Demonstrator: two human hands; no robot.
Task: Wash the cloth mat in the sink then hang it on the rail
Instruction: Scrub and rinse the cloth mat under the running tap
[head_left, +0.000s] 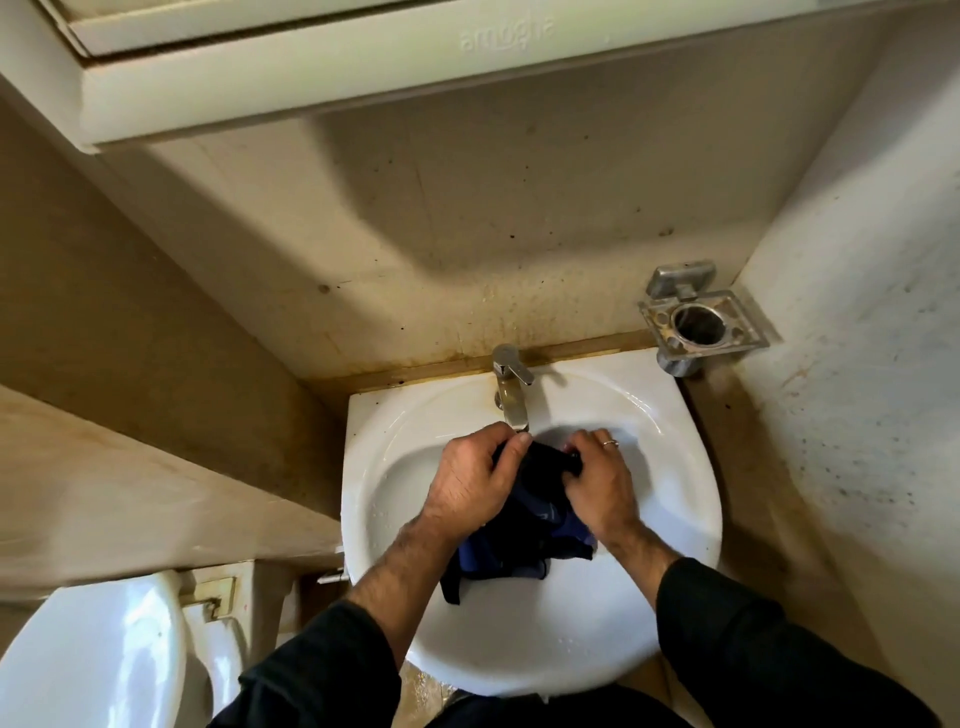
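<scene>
A dark blue cloth mat hangs bunched over the bowl of the white sink. My left hand grips its upper left part just under the spout of the metal tap. My right hand, with a ring on one finger, holds the upper right part. Both hands are closed on the cloth and pinch it between them. The cloth's lower end trails down toward the front of the bowl. No rail is in view.
A metal holder is fixed to the wall at the right of the sink. A white toilet stands at the lower left. A cabinet overhangs above. Stained walls close in on both sides.
</scene>
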